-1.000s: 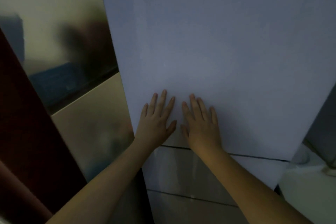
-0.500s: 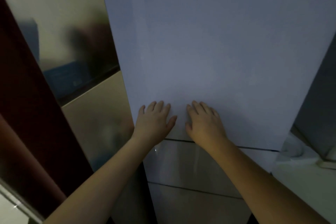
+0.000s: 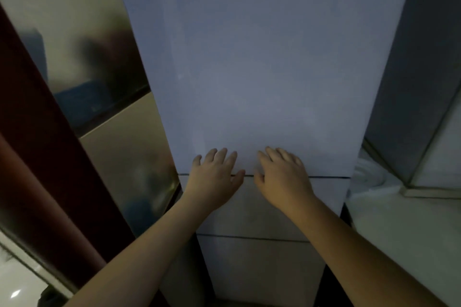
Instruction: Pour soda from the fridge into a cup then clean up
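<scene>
A person stands close before a tall, pale grey-white refrigerator with a smooth flat upper door (image 3: 262, 70). Both bare forearms reach forward. The left hand (image 3: 215, 177) and the right hand (image 3: 283, 177) lie side by side, near each other but apart, low on that door; their fingers are slightly bent yet spread, gripping nothing, with fingertips on the door face just above the dark horizontal seam (image 3: 329, 177) that parts the upper door from the drawer front (image 3: 262, 207) below. The thumbs reach down to the seam line. The door stands closed.

The soda and the cup are not in view; the soda is presumably inside the refrigerator, behind the closed door. To the left rises a reflective metallic panel (image 3: 87, 57) with a dark red-brown upright strip (image 3: 37, 157) beside it. To the right, a pale bench surface (image 3: 399, 232) is seen; the light is dim, and what rests upon its far edge cannot be made out.

Step in hand, as judged: the very beginning, getting the refrigerator open. No handle shows on the door face. The next move probably calls for the fingers to find purchase at the seam or the door's side edge and draw the door outward, far enough for one hand to reach the soda within.
</scene>
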The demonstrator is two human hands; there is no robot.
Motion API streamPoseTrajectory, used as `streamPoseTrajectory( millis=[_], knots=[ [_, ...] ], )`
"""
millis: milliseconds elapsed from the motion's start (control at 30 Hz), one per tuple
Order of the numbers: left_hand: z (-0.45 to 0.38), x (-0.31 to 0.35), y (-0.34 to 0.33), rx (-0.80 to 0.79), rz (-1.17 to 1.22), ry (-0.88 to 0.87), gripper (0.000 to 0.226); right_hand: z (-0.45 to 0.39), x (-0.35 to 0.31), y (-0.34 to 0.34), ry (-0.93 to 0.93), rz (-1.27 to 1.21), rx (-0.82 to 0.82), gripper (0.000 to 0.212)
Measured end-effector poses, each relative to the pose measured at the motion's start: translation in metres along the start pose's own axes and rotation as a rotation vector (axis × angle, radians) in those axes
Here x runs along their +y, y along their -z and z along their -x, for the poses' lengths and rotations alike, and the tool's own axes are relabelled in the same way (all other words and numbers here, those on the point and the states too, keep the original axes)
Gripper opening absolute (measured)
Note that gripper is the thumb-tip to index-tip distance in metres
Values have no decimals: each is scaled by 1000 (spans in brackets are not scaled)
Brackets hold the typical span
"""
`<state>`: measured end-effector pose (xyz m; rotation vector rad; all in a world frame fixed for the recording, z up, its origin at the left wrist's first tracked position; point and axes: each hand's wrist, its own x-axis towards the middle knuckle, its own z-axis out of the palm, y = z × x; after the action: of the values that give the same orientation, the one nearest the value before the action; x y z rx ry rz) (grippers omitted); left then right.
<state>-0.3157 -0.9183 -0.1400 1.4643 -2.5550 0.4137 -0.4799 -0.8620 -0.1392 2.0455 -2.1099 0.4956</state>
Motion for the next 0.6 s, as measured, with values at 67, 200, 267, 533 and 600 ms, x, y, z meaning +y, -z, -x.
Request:
streamPoseTrajectory(
  millis=[67,200,267,533,600],
  knots=[
    [6,6,2,14,10,-45,65,14,-1,7,-15,10,1,52],
    [23,13,1,-8,59,-113,67,45,-7,13,-70,25,-20,51],
    [35,15,0,-15,94,-142,66,60,-13,16,-118,39,-41,52],
    [87,25,11,54,180,-247,79,127,-45,29,-316,134,-51,57],
    [99,35,14,56,205,-279,79,150,-50,35,-385,168,-30,57]
  ],
)
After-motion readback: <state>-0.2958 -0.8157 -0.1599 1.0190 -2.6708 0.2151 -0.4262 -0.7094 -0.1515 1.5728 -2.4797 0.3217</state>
